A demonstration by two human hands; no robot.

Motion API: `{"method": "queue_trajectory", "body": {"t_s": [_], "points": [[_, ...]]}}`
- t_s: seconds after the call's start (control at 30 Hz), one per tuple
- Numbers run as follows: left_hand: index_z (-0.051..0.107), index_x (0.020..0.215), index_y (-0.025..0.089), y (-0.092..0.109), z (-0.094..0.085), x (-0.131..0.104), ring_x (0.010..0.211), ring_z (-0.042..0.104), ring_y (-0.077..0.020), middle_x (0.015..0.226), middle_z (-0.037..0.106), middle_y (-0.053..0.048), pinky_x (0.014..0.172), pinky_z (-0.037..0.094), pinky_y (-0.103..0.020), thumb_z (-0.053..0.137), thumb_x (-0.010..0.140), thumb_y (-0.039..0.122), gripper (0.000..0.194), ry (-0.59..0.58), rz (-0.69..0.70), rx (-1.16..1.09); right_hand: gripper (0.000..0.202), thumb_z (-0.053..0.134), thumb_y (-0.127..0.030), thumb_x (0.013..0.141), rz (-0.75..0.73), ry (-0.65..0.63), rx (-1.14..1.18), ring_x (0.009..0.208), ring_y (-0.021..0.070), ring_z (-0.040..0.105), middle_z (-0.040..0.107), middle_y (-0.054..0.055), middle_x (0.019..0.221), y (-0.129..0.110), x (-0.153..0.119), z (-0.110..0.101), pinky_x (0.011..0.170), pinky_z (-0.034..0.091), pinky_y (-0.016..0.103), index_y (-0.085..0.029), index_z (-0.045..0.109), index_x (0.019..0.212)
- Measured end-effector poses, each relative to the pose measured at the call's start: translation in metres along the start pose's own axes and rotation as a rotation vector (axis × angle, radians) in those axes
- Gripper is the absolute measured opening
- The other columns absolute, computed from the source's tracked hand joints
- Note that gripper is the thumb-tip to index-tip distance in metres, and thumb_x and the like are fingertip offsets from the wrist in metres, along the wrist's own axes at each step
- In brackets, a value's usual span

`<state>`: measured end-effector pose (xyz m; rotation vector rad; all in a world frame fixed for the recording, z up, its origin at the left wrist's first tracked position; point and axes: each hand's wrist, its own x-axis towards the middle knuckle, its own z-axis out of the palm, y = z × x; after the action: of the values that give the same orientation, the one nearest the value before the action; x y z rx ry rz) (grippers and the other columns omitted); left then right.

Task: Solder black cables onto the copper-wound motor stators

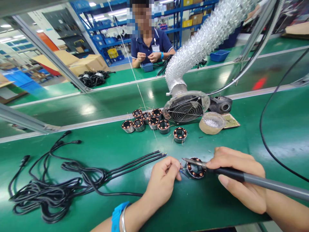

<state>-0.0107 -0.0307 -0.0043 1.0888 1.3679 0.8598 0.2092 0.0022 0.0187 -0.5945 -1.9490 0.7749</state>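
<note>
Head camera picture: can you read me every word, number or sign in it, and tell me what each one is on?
No text can be read.
Badge on the navy shirt: too small and blurred.
Blue shelving: any marks are too small.
Soldering iron and copper-wound stator: no lettering I can make out.
</note>
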Motion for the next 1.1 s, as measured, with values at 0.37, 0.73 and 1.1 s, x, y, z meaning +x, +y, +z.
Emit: {"method": "queue_trajectory", "body": {"t_s": [0.37, 0.73, 1.1], "points": [[0.058, 0.074, 0.018, -0.002, 0.001, -0.001, 0.053, 0.043, -0.0109, 0.057, 0.057, 0.001, 0.059, 0.036, -0.023, 0.053, 0.089, 0.041, 0.028, -0.002, -0.003, -0.014, 0.026, 0.052, -0.012, 0.083, -0.035, 0.075, -0.123, 0.062, 0.0157, 0.057, 0.065, 0.003, 0.078, -0.001, 0.004, -0.004, 0.056, 0.046, 0.030, -0.020, 0.066, 0.104], [0.059, 0.073, 0.018, 0.001, 0.001, -0.001, 0.059, 0.051, -0.0139, 0.058, 0.059, 0.000, 0.058, 0.038, -0.024, 0.054, 0.087, 0.039, 0.027, 0.006, 0.026, -0.010, 0.027, 0.053, -0.034, 0.096, 0.124, 0.262, -0.883, 0.082, 0.0242, 0.066, 0.069, 0.009, 0.096, 0.046, -0.025, -0.044, 0.073, 0.054, 0.038, -0.019, 0.065, 0.115], [0.060, 0.075, 0.016, 0.001, 0.001, 0.002, 0.052, 0.043, -0.0105, 0.056, 0.056, 0.002, 0.056, 0.034, -0.023, 0.056, 0.087, 0.042, 0.029, 0.013, 0.035, -0.002, 0.017, 0.056, -0.011, 0.091, -0.050, -0.004, -0.305, 0.068, 0.0133, 0.063, 0.067, 0.001, 0.080, 0.022, 0.009, 0.005, 0.063, 0.052, 0.024, -0.020, 0.061, 0.105]]}}
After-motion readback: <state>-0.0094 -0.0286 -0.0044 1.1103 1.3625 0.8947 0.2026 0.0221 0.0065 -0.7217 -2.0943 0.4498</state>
